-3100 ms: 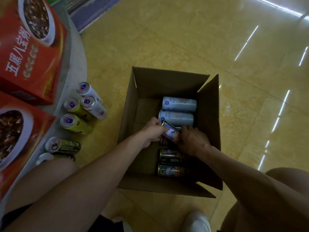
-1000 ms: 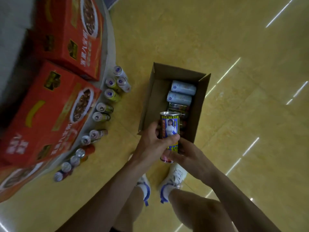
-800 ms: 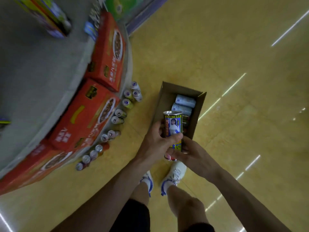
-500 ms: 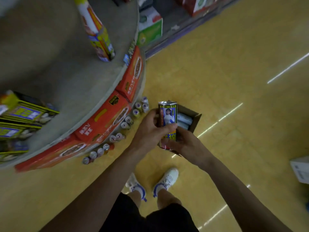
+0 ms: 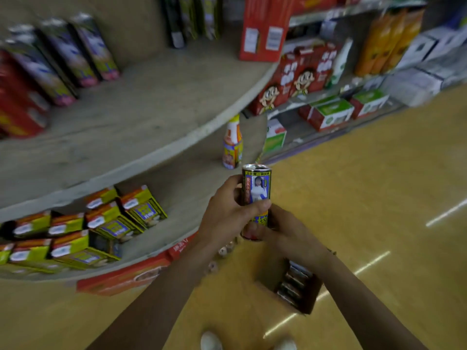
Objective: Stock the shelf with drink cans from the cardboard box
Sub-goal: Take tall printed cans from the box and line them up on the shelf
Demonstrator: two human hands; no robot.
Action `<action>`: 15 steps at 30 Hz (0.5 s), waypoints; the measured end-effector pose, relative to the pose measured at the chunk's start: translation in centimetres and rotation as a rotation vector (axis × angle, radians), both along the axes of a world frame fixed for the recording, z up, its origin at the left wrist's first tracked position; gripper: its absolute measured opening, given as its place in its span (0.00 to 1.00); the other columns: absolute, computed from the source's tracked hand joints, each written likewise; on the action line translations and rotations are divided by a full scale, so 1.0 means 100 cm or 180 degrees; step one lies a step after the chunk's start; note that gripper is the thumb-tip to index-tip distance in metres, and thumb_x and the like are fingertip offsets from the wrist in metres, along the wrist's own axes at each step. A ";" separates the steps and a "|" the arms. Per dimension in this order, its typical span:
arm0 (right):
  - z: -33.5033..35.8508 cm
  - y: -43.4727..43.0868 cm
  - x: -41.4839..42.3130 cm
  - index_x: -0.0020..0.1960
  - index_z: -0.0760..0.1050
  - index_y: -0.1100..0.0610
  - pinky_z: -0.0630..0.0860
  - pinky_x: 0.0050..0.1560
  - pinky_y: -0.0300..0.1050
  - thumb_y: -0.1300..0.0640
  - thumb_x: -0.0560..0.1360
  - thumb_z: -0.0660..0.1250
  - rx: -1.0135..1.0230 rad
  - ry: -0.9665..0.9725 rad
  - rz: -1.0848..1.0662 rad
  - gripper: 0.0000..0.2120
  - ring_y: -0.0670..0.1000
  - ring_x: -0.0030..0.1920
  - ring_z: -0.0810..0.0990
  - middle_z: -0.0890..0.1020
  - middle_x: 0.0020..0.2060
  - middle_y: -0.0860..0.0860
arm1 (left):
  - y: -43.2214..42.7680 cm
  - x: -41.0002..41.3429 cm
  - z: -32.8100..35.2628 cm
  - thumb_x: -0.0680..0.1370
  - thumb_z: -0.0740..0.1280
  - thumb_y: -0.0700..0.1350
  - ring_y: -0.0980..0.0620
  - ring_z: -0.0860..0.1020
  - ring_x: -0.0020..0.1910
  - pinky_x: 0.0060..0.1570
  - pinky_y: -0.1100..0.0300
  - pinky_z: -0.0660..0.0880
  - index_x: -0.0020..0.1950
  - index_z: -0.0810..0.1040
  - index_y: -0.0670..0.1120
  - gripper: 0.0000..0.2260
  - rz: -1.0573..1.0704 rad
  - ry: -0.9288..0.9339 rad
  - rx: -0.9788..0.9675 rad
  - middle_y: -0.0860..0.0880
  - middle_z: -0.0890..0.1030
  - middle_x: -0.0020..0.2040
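Observation:
I hold a tall drink can (image 5: pixel 256 190) upright in front of me, dark with a yellow label and a picture of a person. My left hand (image 5: pixel 225 215) grips its middle, thumb across the label. My right hand (image 5: pixel 288 236) grips its lower end from the right. The cardboard box (image 5: pixel 267 276) stands open on the floor below my right forearm, with several cans (image 5: pixel 294 282) lying in it. A curved grey shelf (image 5: pixel 141 107) rises to the left, and a lower shelf (image 5: pixel 192 173) beneath it reaches toward the can.
Yellow-green cartons (image 5: pixel 106 223) lie on the lower shelf at left. A lone bottle (image 5: pixel 232 144) stands on it just beyond the can. Tall packs (image 5: pixel 63 59) and a red carton (image 5: pixel 265 26) stand on the upper shelf. Red boxes (image 5: pixel 131 274) and loose cans (image 5: pixel 226 248) line the floor.
I have risen from the box with the can in both hands. The view has swung up from the floor to the shelves, and the box now lies far below.

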State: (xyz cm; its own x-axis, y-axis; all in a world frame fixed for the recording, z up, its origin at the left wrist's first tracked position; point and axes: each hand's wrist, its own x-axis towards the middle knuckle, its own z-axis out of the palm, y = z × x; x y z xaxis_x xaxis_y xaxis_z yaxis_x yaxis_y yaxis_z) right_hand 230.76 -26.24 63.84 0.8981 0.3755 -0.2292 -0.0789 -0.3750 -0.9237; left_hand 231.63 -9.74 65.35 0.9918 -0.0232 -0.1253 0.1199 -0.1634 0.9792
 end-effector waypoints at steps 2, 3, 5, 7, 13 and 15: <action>0.016 0.026 0.004 0.58 0.76 0.52 0.79 0.51 0.40 0.50 0.78 0.72 -0.0036 -0.0199 0.0126 0.12 0.43 0.49 0.85 0.86 0.47 0.46 | 0.026 -0.002 0.018 0.67 0.78 0.51 0.54 0.85 0.50 0.55 0.48 0.81 0.61 0.77 0.55 0.24 0.0085 -0.0145 -0.0085 0.53 0.87 0.50; 0.023 0.039 0.005 0.59 0.76 0.52 0.79 0.52 0.42 0.48 0.77 0.72 -0.0055 -0.0302 0.0159 0.14 0.43 0.50 0.85 0.86 0.48 0.46 | 0.039 -0.003 0.026 0.67 0.78 0.50 0.53 0.85 0.51 0.55 0.48 0.81 0.61 0.77 0.55 0.24 0.0112 -0.0215 -0.0096 0.53 0.87 0.51; 0.037 0.066 0.007 0.61 0.74 0.52 0.80 0.55 0.48 0.44 0.76 0.72 0.0001 -0.0430 0.0249 0.18 0.46 0.52 0.85 0.86 0.50 0.48 | 0.065 -0.008 0.041 0.67 0.78 0.50 0.53 0.85 0.52 0.57 0.47 0.80 0.62 0.77 0.54 0.25 0.0191 -0.0360 -0.0061 0.53 0.87 0.52; 0.047 0.091 0.007 0.63 0.73 0.50 0.80 0.57 0.57 0.38 0.74 0.72 0.0050 -0.0572 0.0362 0.24 0.49 0.54 0.85 0.85 0.53 0.48 | 0.090 -0.012 0.053 0.65 0.79 0.50 0.52 0.85 0.52 0.56 0.47 0.81 0.61 0.78 0.54 0.25 0.0360 -0.0468 -0.0071 0.52 0.87 0.51; 0.079 0.158 0.014 0.65 0.72 0.53 0.80 0.57 0.51 0.45 0.76 0.71 -0.0001 -0.0984 0.0689 0.21 0.46 0.56 0.83 0.84 0.54 0.47 | 0.152 -0.023 0.082 0.67 0.79 0.46 0.54 0.85 0.45 0.46 0.58 0.80 0.62 0.77 0.49 0.25 0.0745 -0.0686 -0.0027 0.50 0.87 0.47; 0.085 0.175 0.022 0.61 0.73 0.54 0.80 0.54 0.47 0.50 0.77 0.72 -0.0012 -0.1024 0.0812 0.17 0.45 0.54 0.84 0.85 0.51 0.46 | 0.169 -0.026 0.092 0.70 0.79 0.41 0.55 0.85 0.45 0.45 0.62 0.79 0.62 0.77 0.48 0.23 0.0866 -0.0759 -0.0008 0.50 0.87 0.47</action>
State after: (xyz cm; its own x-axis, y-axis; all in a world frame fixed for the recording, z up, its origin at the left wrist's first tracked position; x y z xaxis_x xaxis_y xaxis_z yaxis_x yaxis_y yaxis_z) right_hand 232.94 -8.70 72.29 0.8024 0.5950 0.0465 0.3097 -0.3485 -0.8847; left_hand 229.06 7.18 74.53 0.9631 0.2457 0.1100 -0.0731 -0.1545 0.9853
